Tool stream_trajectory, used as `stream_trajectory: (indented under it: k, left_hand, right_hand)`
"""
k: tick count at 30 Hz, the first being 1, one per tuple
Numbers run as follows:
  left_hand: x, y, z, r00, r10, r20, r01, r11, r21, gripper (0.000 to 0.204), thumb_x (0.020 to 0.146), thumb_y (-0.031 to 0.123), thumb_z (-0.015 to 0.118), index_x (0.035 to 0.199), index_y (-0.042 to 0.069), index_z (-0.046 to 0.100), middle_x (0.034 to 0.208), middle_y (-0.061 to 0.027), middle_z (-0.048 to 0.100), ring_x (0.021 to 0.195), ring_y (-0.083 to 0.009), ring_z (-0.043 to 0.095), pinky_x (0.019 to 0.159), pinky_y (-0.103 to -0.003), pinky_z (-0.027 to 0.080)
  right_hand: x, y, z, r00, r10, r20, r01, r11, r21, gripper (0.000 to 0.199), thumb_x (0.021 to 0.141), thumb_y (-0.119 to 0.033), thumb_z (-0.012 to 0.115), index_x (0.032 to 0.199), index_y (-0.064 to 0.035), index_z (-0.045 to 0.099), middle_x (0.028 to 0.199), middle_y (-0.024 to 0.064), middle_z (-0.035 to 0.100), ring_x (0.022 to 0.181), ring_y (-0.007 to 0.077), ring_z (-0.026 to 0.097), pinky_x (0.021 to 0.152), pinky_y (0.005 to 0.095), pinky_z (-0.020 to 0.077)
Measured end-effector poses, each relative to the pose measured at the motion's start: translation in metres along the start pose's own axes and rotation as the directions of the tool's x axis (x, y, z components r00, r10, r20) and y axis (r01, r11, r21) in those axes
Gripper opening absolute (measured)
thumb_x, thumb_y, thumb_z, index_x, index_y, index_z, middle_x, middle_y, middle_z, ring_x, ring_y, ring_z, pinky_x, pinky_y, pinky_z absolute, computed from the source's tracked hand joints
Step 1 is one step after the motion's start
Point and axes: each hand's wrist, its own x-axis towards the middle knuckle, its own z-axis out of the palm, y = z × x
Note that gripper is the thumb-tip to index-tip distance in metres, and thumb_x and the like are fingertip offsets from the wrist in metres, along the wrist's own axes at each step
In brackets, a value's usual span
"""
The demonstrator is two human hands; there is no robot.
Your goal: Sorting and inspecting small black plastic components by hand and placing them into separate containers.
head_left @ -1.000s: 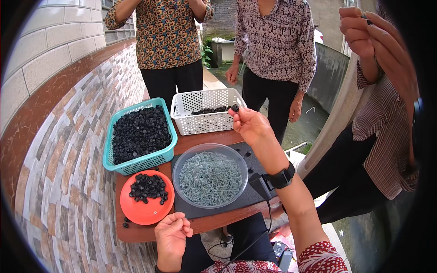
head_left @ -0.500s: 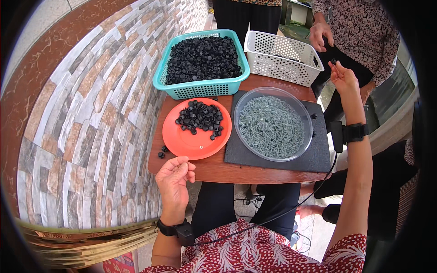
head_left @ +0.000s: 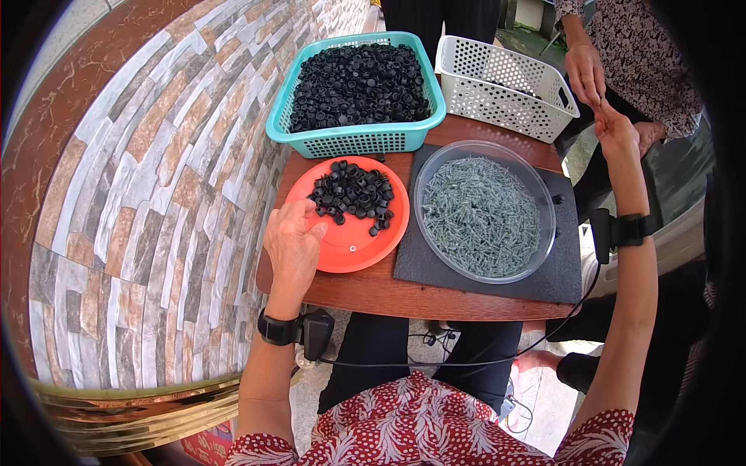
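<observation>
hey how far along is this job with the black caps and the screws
Early, it seems. Done: only a few dark pieces lie in the white basket. In hand: the left hand rests at the orange plate of black caps; the right hand is raised beyond the table, meeting another person's hand. Left: the teal basket is heaped with caps, and the clear bowl is full of screws.

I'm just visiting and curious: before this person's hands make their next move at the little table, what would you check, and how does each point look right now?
1. Left hand at the orange plate rim, near the black caps: ok.
2. Right hand free of the other person's hand: not ok, they meet.
3. Right hand holding a part: cannot tell.
4. Clear bowl of screws flat on the black mat: ok.
5. Teal basket and white basket fully on the table: ok.
</observation>
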Motion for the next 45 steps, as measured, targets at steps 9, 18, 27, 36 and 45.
stream_trajectory:
  k: [9,18,27,36,45]
  left_hand:
    - [0.022,-0.013,0.022,0.985,0.114,0.127,-0.152,0.924,0.352,0.027,0.059,0.004,0.076,0.079,-0.001,0.059,0.081,-0.0147,0.058,0.082,-0.0331,0.056,0.068,-0.042,0.045]
    - [0.012,-0.015,0.012,0.98,0.135,0.143,-0.171,0.945,0.28,0.02,0.061,0.0,0.07,0.079,0.001,0.062,0.079,-0.0149,0.058,0.079,-0.0328,0.056,0.067,-0.041,0.044]
    - [0.014,0.001,0.013,0.957,0.267,0.116,-0.29,0.911,0.292,0.026,0.066,-0.002,0.063,0.092,0.005,0.065,0.08,-0.0115,0.058,0.084,-0.0296,0.055,0.071,-0.038,0.044]
    - [0.019,0.007,0.019,0.943,0.317,0.105,-0.333,0.915,0.227,0.014,0.069,0.0,0.061,0.082,0.005,0.066,0.073,-0.0108,0.057,0.077,-0.0291,0.056,0.066,-0.039,0.045]
    - [0.02,0.011,0.02,0.966,0.211,0.15,-0.228,0.968,0.106,0.014,0.068,0.005,0.069,0.082,0.003,0.066,0.077,-0.0118,0.06,0.08,-0.0291,0.057,0.069,-0.04,0.045]
  right_hand:
    - [-0.099,0.024,0.007,0.993,-0.074,0.096,0.075,0.997,-0.012,0.02,0.085,-0.014,0.064,0.101,-0.0033,0.061,0.091,0.0051,0.068,0.069,0.0036,0.053,0.062,0.0191,0.04]
    - [-0.207,0.049,0.004,0.927,-0.117,0.357,0.149,0.987,-0.064,0.01,0.086,-0.008,0.06,0.093,-0.0009,0.064,0.08,0.0061,0.066,0.063,0.0049,0.051,0.057,0.0178,0.0377]
    - [-0.235,0.054,0.0,0.9,-0.06,0.431,0.124,0.985,-0.121,0.009,0.086,-0.007,0.06,0.091,-0.0013,0.065,0.078,0.0059,0.066,0.063,0.0054,0.052,0.057,0.0186,0.0379]
    - [-0.243,0.054,-0.009,0.908,-0.054,0.415,0.126,0.981,-0.149,0.008,0.085,-0.006,0.06,0.09,-0.0018,0.065,0.077,0.0059,0.066,0.063,0.0051,0.052,0.057,0.0185,0.0383]
    - [-0.25,0.057,-0.016,0.906,-0.035,0.422,0.11,0.982,-0.153,0.008,0.085,-0.004,0.06,0.091,-0.0007,0.064,0.077,0.007,0.066,0.063,0.006,0.052,0.057,0.0188,0.0383]
